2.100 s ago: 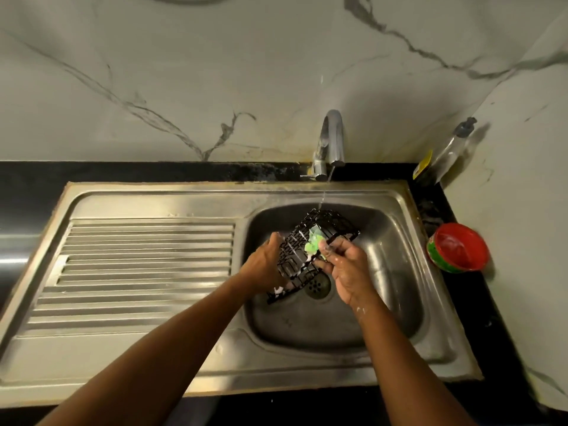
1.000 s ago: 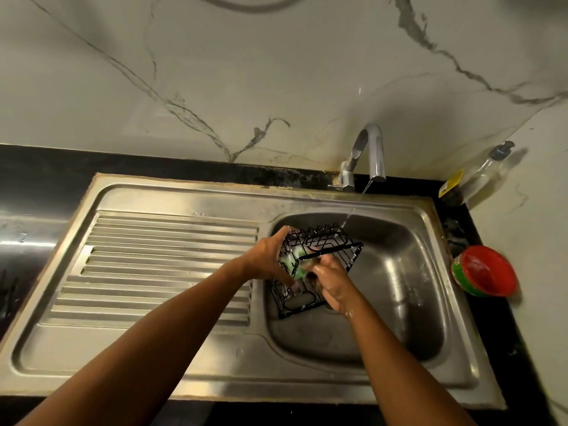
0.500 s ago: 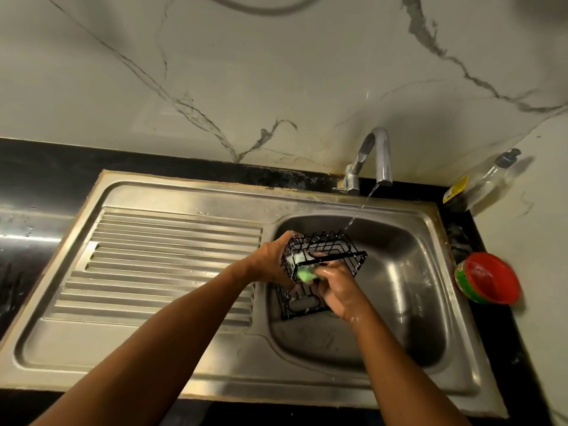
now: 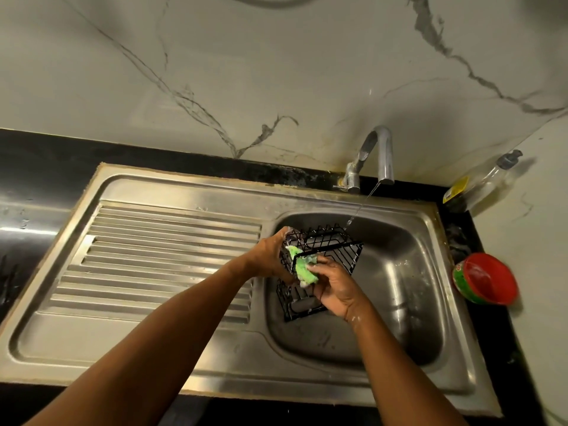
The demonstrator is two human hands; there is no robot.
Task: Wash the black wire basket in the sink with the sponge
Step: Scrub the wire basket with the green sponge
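Note:
The black wire basket [image 4: 330, 245] is held tilted over the left part of the steel sink bowl [image 4: 408, 290]. My left hand [image 4: 270, 259] grips its left side. In my right hand [image 4: 336, 289] is a soapy green sponge [image 4: 302, 269], pressed against the basket's front rim. A thin stream of water from the tap [image 4: 379, 155] falls onto the basket's far right corner.
A ribbed steel drainboard [image 4: 159, 259] lies to the left of the bowl. On the black counter at the right stand a red and green bowl [image 4: 487, 282] and a clear bottle [image 4: 479, 186] leaning on the marble wall.
My left hand has turned the basket from lying flatter to a more upright tilt. My right hand has slid the sponge from the basket's inside to its front left rim.

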